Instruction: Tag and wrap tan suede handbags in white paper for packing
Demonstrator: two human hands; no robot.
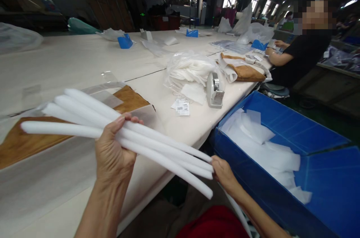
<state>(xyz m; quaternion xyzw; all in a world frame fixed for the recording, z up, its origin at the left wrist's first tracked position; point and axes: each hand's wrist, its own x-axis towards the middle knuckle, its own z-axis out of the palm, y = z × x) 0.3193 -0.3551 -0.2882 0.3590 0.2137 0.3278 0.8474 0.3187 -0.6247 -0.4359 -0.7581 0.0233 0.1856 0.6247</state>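
A bundle of several white foam tubes [165, 146] stretches across the view above the table's front edge. My left hand [116, 144] is wrapped round the middle of the bundle. At the tubes' right ends, my right hand [223, 172] is closed, its fingers pinching the tips. One tube end hangs loose just below that hand. Beneath the left ends of the tubes lies a brown suede-like piece [137, 99], partly covered by white sheet material [56, 178]. A thin white strip passes under my right forearm.
On the table [174, 125] are a tape dispenser [215, 91], a plastic bag of white foam pieces [191, 67], labels [181, 107] and a brown bag [246, 71]. A blue bin [326, 170] with white sheets [261, 148] stands right. A co-worker [303, 50] works beyond it.
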